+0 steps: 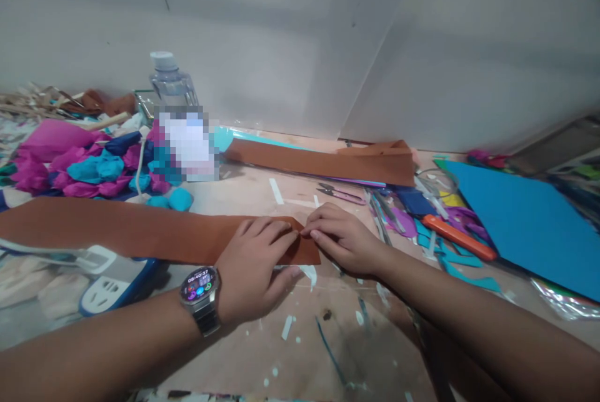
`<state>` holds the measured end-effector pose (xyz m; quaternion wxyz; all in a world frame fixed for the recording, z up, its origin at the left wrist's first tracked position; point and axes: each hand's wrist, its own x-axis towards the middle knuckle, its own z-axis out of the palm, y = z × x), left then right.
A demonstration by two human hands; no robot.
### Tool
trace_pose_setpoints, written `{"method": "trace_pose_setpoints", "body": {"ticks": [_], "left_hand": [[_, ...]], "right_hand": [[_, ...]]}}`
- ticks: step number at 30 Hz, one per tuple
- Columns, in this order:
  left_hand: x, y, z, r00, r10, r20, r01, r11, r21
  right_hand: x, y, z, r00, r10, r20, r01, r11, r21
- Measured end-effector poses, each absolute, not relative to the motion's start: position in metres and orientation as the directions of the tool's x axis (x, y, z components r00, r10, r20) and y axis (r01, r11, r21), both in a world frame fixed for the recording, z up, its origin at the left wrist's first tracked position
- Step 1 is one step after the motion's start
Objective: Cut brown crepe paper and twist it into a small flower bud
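Note:
A long brown strip (pixel 154 227) of flat sheet material, paper or felt, runs from the left edge of the view to the middle of the table. My left hand (pixel 255 261), a watch on its wrist, lies over the strip near its right end, with the fingers stretched out and holding it down. At the strip's upper right corner my right hand (pixel 344 236) is closed in a pinch on the edge, thumb against fingers. The corner looks slightly folded there, partly hidden by the fingertips.
Behind lie another brown strip (pixel 319 161) and thread snips (pixel 342 194). An orange cutter (pixel 459 237) and blue sheets (pixel 525 221) are on the right. To the left are a power strip (pixel 119 280), pink and blue bundles (pixel 84 164) and a clear bottle (pixel 173 83).

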<state>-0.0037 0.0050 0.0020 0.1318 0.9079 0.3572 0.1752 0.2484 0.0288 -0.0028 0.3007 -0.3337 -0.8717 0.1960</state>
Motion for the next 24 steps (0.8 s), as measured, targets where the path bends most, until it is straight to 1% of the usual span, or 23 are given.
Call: {"method": "trace_pose_setpoints", "body": {"ticks": [4, 10, 12, 17, 24], "left_hand": [[-0.0034, 0.0041, -0.0009, 0.68, 0.706, 0.198, 0.636, -0.702, 0.32], [-0.0018, 0.0046, 0.0013, 0.677, 0.712, 0.189, 0.643, -0.696, 0.32], [-0.0019, 0.0048, 0.0018, 0.671, 0.716, 0.196, 0.649, -0.694, 0.313], [-0.0026, 0.0053, 0.0021, 0.669, 0.718, 0.192, 0.657, -0.692, 0.298], [-0.0026, 0.0057, 0.0014, 0.677, 0.713, 0.179, 0.657, -0.696, 0.289]], "right_hand": [[0.2484, 0.0278, -0.0029, -0.597, 0.708, 0.376, 0.483, 0.692, -0.537], [0.2479, 0.0283, -0.0011, -0.609, 0.694, 0.384, 0.463, 0.704, -0.538], [0.2487, 0.0285, -0.0013, -0.604, 0.699, 0.382, 0.453, 0.696, -0.557], [0.251, 0.0282, -0.0038, -0.531, 0.772, 0.348, 0.47, 0.611, -0.638], [0.2502, 0.0302, -0.0061, -0.586, 0.706, 0.398, 0.429, 0.687, -0.587]]}}
